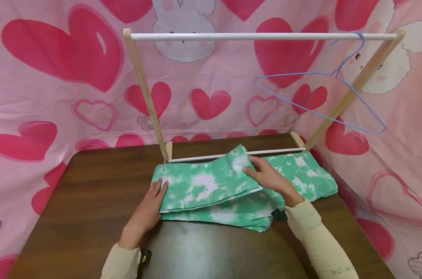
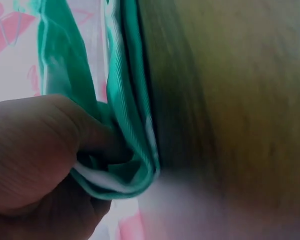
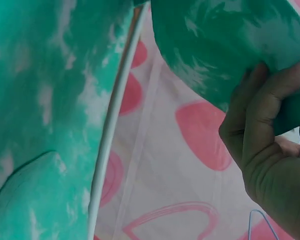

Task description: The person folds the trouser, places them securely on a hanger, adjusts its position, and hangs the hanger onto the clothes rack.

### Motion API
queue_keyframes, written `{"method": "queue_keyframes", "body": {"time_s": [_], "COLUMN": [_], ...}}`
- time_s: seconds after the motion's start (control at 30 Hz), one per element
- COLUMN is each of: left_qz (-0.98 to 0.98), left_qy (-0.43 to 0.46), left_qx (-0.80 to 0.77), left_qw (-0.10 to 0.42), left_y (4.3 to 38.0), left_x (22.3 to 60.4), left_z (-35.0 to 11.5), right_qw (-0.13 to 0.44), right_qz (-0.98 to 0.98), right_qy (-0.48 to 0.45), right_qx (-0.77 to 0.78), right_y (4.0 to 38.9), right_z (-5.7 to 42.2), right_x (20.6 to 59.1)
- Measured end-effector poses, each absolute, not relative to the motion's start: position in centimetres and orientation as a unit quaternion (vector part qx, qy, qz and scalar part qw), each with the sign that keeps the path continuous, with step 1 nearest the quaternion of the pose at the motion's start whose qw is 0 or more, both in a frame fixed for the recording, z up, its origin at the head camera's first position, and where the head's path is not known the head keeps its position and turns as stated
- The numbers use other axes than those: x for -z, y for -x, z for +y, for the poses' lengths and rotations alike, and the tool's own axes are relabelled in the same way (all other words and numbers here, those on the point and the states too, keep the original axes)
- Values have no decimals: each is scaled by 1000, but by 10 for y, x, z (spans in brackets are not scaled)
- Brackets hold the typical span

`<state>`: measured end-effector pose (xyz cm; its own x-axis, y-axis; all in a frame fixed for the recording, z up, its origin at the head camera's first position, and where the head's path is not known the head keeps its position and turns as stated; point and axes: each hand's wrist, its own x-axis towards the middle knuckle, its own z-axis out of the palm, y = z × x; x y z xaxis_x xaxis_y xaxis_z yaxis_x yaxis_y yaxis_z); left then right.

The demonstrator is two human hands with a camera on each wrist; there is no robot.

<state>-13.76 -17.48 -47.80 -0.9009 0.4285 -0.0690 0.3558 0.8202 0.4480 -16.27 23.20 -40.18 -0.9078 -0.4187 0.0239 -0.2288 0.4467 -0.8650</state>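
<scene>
A folded green-and-white tie-dye cloth [image 1: 204, 186] lies on the brown table, its upper layers raised at the right above a lower layer [image 1: 231, 215]. My right hand [image 1: 266, 174] grips the raised right end between thumb and fingers; the right wrist view shows the fingers [image 3: 265, 107] bent over the fabric. At the cloth's left edge is my left hand [image 1: 149, 207], fingers over the top. In the left wrist view its thumb [image 2: 102, 140] is tucked into the fold, pinching the layers. More cloth of the same pattern [image 1: 301, 174] lies folded to the right, partly behind my right hand.
Behind the cloth stands a wooden rack with a white top rail [image 1: 231, 37] and a low white bar [image 1: 197, 158]. A blue wire hanger [image 1: 312, 112] hangs at the rail's right end. Pink heart-print fabric [image 1: 211, 77] surrounds the brown table [image 1: 92, 201].
</scene>
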Motion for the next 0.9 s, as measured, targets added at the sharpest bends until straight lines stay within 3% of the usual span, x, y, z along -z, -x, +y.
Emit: {"method": "queue_keyframes", "body": {"time_s": [0.33, 0.63, 0.9], "left_qz": [947, 942, 943], "left_qy": [-224, -234, -236], "left_qx": [-214, -226, -216], "left_qw": [90, 78, 88], "left_y": [137, 138, 138], "left_x": [481, 479, 477], "left_z": [-168, -163, -159], "right_qw": [96, 66, 27], "right_qz": [847, 855, 850], "right_qy": [171, 183, 147], "right_qx": [495, 481, 505], "right_y": [167, 170, 179], "right_z": [243, 256, 261], "right_x": [396, 382, 393]}}
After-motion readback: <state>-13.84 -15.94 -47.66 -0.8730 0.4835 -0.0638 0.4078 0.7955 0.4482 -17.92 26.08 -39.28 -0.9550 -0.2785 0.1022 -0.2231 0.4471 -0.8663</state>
